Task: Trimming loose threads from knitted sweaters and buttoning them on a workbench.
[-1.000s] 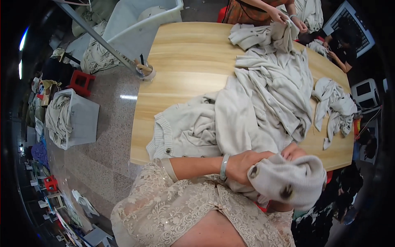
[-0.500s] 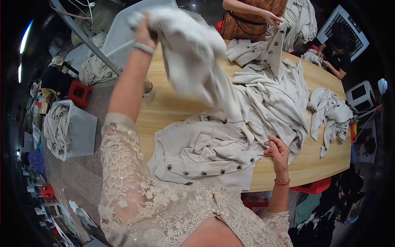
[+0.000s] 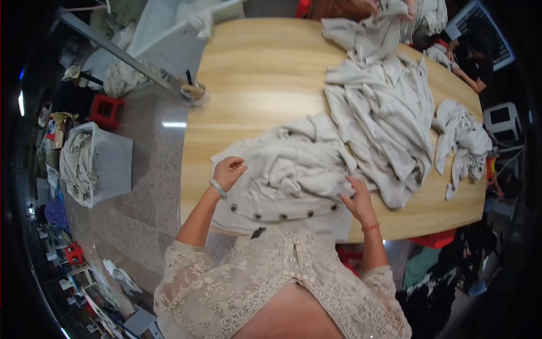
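A cream knitted cardigan (image 3: pixel 276 175) with a row of dark buttons lies crumpled along the table's near edge, right in front of me. Over its left part hovers my left hand (image 3: pixel 228 173), loosely curled, with nothing visible in it. My right hand (image 3: pixel 359 200) is at the cardigan's right end, fingers spread; whether they touch the knit I cannot tell. Beyond it, a heap of similar cream knitwear (image 3: pixel 384 118) covers the table's right half. A pale piece of knit (image 3: pixel 201 20) hangs over the rim of a large pale tub (image 3: pixel 164 39) at the far left.
A smaller cream pile (image 3: pixel 463 138) lies at the right of the wooden table (image 3: pixel 254 73). Across it, a co-worker's hands (image 3: pixel 407 8) handle a garment; another person (image 3: pixel 471 62) works far right. A bin of garments (image 3: pixel 113 166), red stool (image 3: pixel 106 111) and metal pole (image 3: pixel 121 53) stand left.
The garment my left hand swung up at the far left has left that hand, which has come back down over the cardigan. My right hand has shifted slightly left, and its fingers have spread.
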A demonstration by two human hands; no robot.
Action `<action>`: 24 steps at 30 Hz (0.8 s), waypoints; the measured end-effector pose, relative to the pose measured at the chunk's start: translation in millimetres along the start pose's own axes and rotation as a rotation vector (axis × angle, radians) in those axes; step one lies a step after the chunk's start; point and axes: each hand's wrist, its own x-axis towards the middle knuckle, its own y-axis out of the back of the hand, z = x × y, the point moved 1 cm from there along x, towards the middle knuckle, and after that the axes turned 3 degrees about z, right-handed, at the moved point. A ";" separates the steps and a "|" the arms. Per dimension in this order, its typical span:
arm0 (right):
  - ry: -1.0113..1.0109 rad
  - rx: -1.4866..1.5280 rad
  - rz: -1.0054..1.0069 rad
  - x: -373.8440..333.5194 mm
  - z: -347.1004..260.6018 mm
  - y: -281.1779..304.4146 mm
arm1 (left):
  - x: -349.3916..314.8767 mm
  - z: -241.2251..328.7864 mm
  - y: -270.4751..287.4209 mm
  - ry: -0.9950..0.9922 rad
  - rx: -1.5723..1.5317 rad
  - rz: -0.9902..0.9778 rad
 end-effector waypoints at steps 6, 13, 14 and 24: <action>0.090 -0.186 -0.087 15.1 -4.3 -27.4 | -93.7 -37.0 -2.6 -0.215 0.461 0.105; 0.038 0.087 0.042 28.3 19.2 -24.9 | -96.8 -41.0 0.0 -0.089 0.332 0.179; -0.018 0.125 0.053 31.2 17.1 -20.1 | -101.5 -37.2 -0.8 -0.077 0.335 0.186; 0.506 -0.075 0.154 -5.4 -28.9 -32.4 | -110.3 -39.9 -6.1 -0.010 0.429 0.310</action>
